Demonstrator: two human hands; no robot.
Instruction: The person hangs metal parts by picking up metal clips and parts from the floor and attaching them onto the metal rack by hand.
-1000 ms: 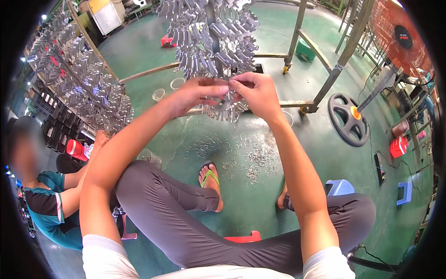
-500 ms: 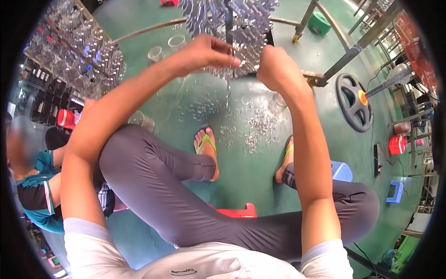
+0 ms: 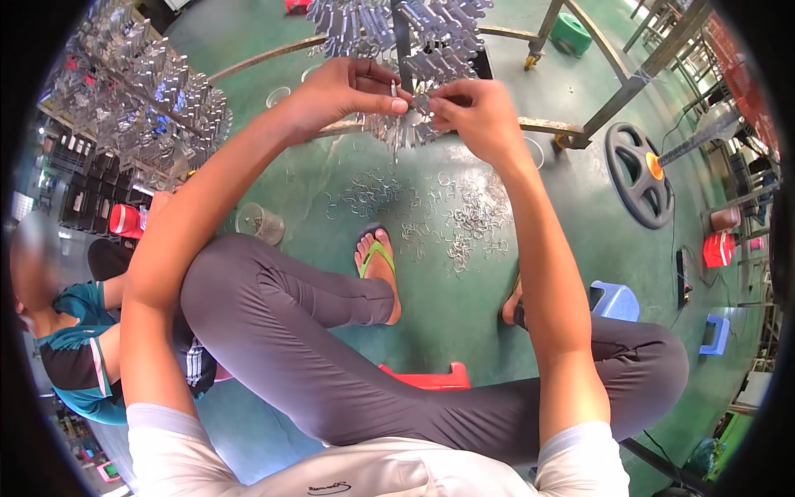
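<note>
A rack hung with rows of shiny metal parts (image 3: 443, 41) stands in front of me at the top of the view. At its lower left, my left hand (image 3: 352, 93) is closed, thumb against curled fingers, with a small thin metal piece (image 3: 394, 88) showing at the fingertips. My right hand (image 3: 480, 116) is pinched at the rack's lower parts, just right of the left hand. What lies between its fingertips is too small to make out. Many small curved metal hooks (image 3: 472, 214) lie scattered on the floor below.
A clear plastic cup (image 3: 259, 224) stands by my left knee. At left, a person in a teal shirt (image 3: 79, 348) sits near another loaded rack (image 3: 141, 99). Right are a wheeled metal frame (image 3: 609, 108), a black round base (image 3: 639, 176) and a blue stool (image 3: 615, 301).
My right hand has moved left and down, turning from a closed fist to a visible pinch near the left hand. My left hand has shifted slightly left. The view has shifted a little.
</note>
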